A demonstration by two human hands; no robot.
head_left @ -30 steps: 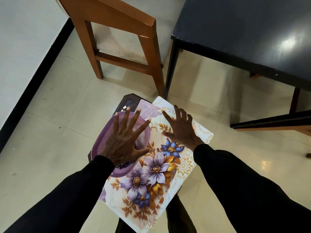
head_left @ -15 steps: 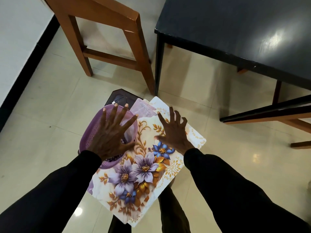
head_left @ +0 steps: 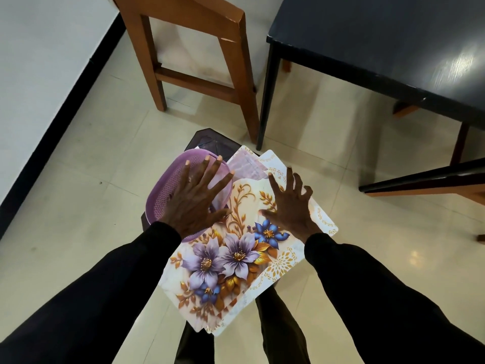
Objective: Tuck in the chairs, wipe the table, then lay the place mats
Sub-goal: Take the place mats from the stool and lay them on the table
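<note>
A stack of floral place mats [head_left: 236,261], white with purple and blue flowers, lies on a dark stool [head_left: 210,145] below me. My left hand [head_left: 195,197] hovers over a purple plastic basket [head_left: 164,187] beside the mats, fingers spread. My right hand [head_left: 290,206] is over the top mat's far part, fingers apart and curled, tips at the mat. The dark table [head_left: 380,46] stands at upper right. A wooden chair [head_left: 199,48] stands left of the table's corner leg.
A second chair's dark-edged back [head_left: 425,179] juts in from the right under the table edge. A white wall with black skirting [head_left: 52,127] runs along the left. Cream floor tiles [head_left: 91,179] surround the stool.
The view has shifted slightly. Both hands stay over the basket and mats; my right fingers have curled more onto the top mat.
</note>
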